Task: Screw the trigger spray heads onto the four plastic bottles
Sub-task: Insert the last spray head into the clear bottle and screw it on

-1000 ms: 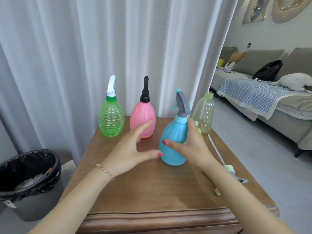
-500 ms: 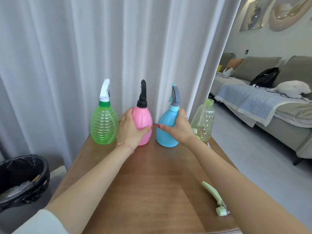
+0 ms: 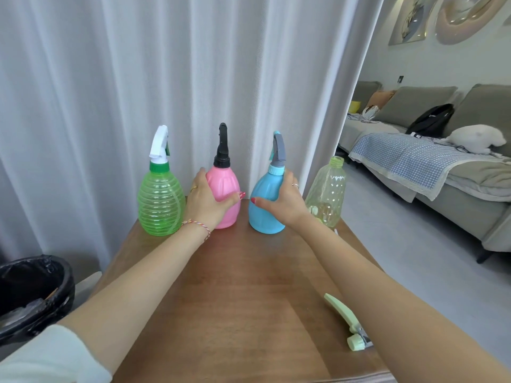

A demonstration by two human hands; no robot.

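Note:
Four bottles stand in a row at the far edge of the wooden table [image 3: 235, 294]. The green ribbed bottle [image 3: 160, 200] at the left carries a white spray head. Beside it, my left hand [image 3: 206, 201] wraps the pink bottle [image 3: 225, 189], which has a black spray head. My right hand [image 3: 282, 201] grips the blue bottle [image 3: 264, 205] with its grey spray head. The pale yellow-green bottle [image 3: 327, 192] at the right has a bare threaded neck. Its light green spray head [image 3: 347, 322] lies loose on the table near my right forearm.
White curtains [image 3: 138, 78] hang directly behind the bottles. A black-lined waste bin [image 3: 30, 291] sits on the floor at the left. A grey sofa [image 3: 442, 150] with a blue blanket, a bag and a white plush stands at the right across open floor.
My right hand has carried the blue bottle from the middle of the table back into the row. My left hand has closed on the pink bottle.

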